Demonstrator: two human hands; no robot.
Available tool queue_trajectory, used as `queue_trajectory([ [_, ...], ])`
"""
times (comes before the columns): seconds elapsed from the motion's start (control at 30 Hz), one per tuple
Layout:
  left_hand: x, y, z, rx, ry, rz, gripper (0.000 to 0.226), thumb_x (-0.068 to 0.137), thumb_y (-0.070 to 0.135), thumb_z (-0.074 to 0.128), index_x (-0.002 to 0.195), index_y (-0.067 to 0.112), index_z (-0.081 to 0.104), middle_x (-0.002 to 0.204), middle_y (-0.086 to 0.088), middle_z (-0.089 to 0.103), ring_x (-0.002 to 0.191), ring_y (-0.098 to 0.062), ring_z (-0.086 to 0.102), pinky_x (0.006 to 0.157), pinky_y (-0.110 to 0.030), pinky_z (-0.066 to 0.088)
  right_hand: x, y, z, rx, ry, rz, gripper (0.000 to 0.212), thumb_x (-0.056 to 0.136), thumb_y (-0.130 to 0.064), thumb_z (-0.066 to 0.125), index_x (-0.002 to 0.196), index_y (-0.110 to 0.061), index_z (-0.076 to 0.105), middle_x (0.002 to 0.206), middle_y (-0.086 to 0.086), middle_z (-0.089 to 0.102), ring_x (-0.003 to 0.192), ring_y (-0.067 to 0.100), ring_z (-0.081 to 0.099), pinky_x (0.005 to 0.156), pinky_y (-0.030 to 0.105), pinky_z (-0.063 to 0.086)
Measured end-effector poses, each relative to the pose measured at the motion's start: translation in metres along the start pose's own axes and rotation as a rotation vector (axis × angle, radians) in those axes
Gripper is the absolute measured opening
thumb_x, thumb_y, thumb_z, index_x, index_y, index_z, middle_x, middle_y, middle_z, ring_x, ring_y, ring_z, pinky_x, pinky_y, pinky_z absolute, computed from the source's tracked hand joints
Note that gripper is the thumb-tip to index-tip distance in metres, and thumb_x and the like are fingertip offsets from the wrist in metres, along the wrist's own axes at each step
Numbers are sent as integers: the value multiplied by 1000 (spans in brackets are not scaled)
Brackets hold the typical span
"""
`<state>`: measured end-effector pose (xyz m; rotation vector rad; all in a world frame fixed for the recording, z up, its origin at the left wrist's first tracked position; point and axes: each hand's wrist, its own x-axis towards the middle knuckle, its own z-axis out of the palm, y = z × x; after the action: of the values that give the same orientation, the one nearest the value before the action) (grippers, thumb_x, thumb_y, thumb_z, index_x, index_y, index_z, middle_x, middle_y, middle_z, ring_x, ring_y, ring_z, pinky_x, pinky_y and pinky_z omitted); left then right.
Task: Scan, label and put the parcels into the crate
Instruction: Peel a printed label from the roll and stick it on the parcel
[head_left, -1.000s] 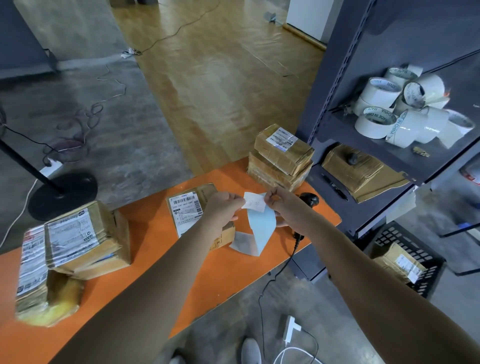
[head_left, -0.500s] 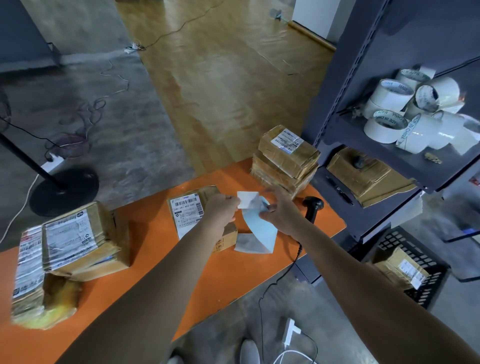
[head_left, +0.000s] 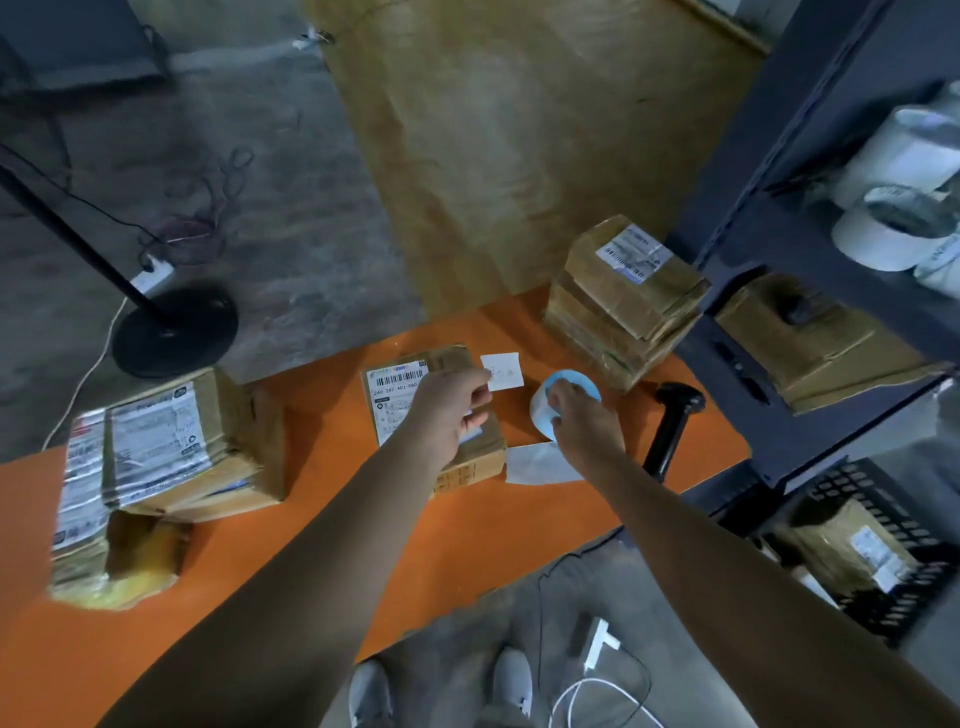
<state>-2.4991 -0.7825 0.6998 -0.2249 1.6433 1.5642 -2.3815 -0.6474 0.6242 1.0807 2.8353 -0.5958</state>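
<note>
At the near right, a black plastic lattice crate (head_left: 844, 483) holds one blurred brown packet (head_left: 852, 551). Over the orange table (head_left: 311, 519), the left hand (head_left: 452, 410) pinches a small white paper label (head_left: 506, 370) by its left edge, just above a brown cardboard parcel (head_left: 400, 395). The right hand (head_left: 587, 426) curls its fingers round a pale blue label roll (head_left: 577, 376), hiding its near side.

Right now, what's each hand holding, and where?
The left hand pinches the white label at its left edge; right hand grips the blue roll at its near side.
</note>
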Motion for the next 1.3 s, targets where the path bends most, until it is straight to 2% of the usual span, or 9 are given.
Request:
queue_trajectory([
  [0.07,2,1,-2,-16,9,-35,3,90,9,62,87,10,62,82,-4,62,75,-13,60,64,-28,48,3,-4,5,-59,0,-3,22,93,-7,49,111,-19,49,110,6,65,96,30,61,75,30,35],
  [0.17,4,-2,-5,21,14,-48,4,90,9,62,86,9,63,77,-2,62,73,-13,61,64,-27,48,3,-10,11,-116,50,6,21,92,-6,53,108,-19,52,104,4,67,91,27,62,86,35,41],
  [0.33,3,-5,-9,43,9,-55,5,91,10,61,87,10,64,74,0,62,68,-11,60,61,-26,46,6,-11,6,-46,-42,36,26,91,-20,63,114,-18,52,113,1,64,105,24,60,97,41,41],
  [0.5,-1,-3,-18,22,14,-70,5,90,10,60,91,7,64,72,-1,61,62,-9,59,55,-23,47,4,-24,-11,250,88,25,26,93,-32,61,114,-17,62,114,2,64,108,21,58,94,39,46],
  [0.57,-3,-1,-23,15,10,-71,5,90,11,60,87,9,64,70,0,60,60,-9,59,58,-23,48,5,-35,-18,420,66,35,24,98,-32,54,112,-16,65,111,1,68,104,17,61,85,30,46],
  [0.7,-5,2,-33,21,5,-58,10,90,12,60,80,10,62,67,0,58,61,-11,59,63,-25,47,5,-58,-26,706,-15,81,23,99,-35,51,95,-19,67,97,2,73,93,21,67,82,42,55],
  [0.8,-5,4,-42,23,14,-53,6,89,13,60,85,11,63,73,-1,61,65,-11,61,63,-26,47,2,-69,-25,874,-62,99,17,98,-35,55,85,-28,62,86,-6,70,84,15,66,75,33,56],
  [0.93,-7,6,-53,16,9,-50,6,90,13,60,85,9,62,75,-1,60,64,-11,60,61,-26,45,0,-76,-27,928,-84,92,19,97,-36,58,90,-20,63,83,-5,69,75,8,64,65,21,53],
  [1.3,-5,29,-85,70,-26,-7,10,91,12,57,84,9,63,73,-1,62,61,-9,57,63,-27,42,6,-108,-36,959,-129,62,19,94,-36,62,95,-18,61,84,-3,68,71,7,63,67,25,57],
])
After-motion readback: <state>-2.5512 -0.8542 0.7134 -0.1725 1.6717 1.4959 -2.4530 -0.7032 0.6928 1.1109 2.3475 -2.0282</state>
